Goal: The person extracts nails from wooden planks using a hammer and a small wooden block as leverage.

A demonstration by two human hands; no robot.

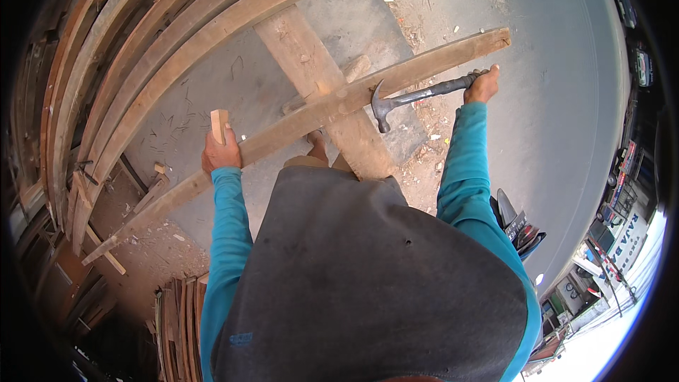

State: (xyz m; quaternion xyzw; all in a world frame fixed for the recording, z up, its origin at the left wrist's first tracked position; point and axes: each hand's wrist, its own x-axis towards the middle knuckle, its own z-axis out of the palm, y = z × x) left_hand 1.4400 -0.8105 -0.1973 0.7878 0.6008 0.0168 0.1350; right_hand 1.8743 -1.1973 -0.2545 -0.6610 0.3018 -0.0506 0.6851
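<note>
In my right hand (483, 85) is a claw hammer (424, 95), gripped near the end of its dark handle. Its metal head points left and overlaps the near edge of a long wooden beam (417, 69); whether it touches the wood I cannot tell. My left hand (221, 152) is closed around a small wooden block (220, 124) that stands up beyond the fingers, right at the beam. The beam runs slantwise from lower left to upper right, resting across a wide plank (304, 49). A short round piece of wood (356, 68) shows just behind the crossing.
Long boards (205, 39) are stacked along the left and far side. More lumber (182, 318) stands at lower left. Wood chips (431, 145) and nails litter the floor. A grey road (559, 99) lies to the right, and a parked motorcycle (520, 226) stands behind my right arm.
</note>
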